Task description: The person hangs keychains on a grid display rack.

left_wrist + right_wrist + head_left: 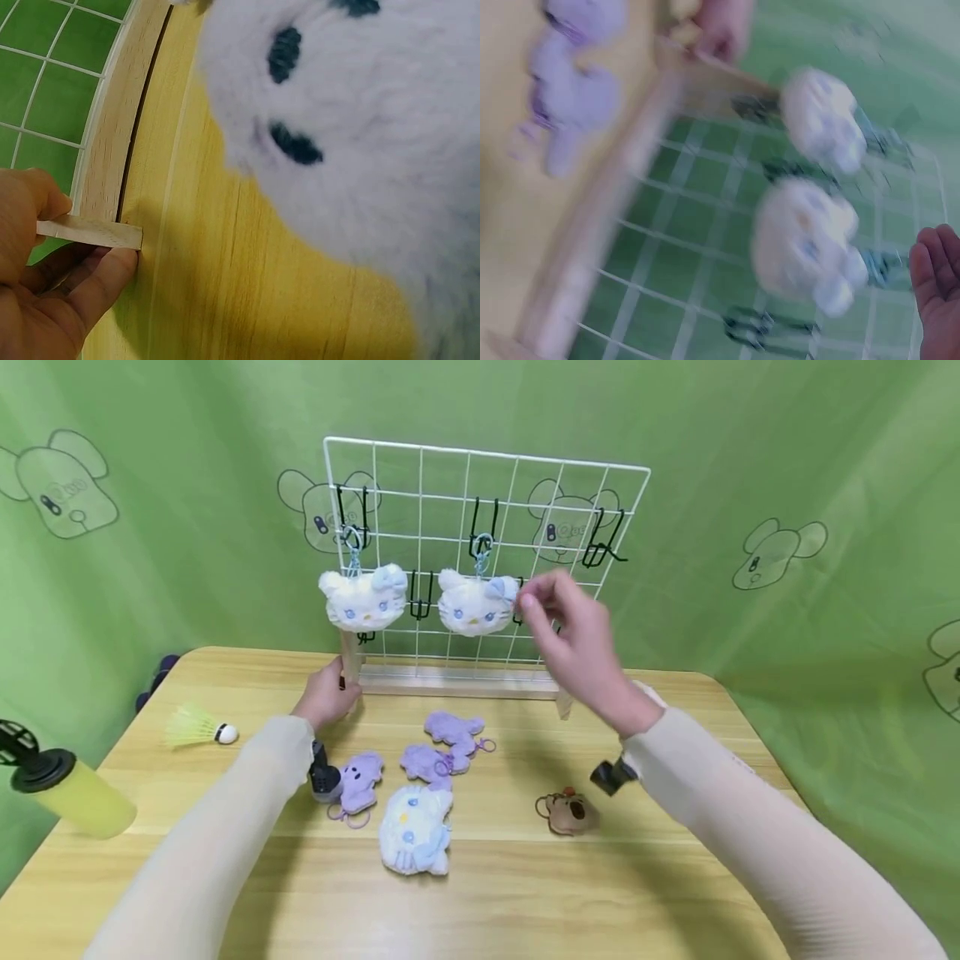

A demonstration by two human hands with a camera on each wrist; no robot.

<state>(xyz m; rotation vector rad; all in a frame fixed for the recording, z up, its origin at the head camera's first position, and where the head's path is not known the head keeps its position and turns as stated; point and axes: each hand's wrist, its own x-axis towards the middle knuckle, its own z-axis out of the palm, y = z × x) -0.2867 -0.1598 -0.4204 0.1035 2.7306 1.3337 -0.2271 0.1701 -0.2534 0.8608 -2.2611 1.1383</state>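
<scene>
A white wire grid rack (491,453) stands on a wooden base at the back of the table. My left hand (327,695) grips its left wooden foot (90,231), thumb above and fingers below in the left wrist view. Two white cat plush keychains hang from black hooks: one on the left (365,602), another at the middle (472,606). Beside the middle plush's blue bow is my right hand (573,639), fingers loosely bent. In the right wrist view that hand (941,292) shows apart from the plush, nothing in it.
Several purple plush keychains (360,782), a white cat plush (408,828) and a brown plush keychain (573,814) lie on the table. At left are a shuttlecock (197,727) and a yellow bottle (90,797). Another black hook (600,556) hangs at the rack's upper right.
</scene>
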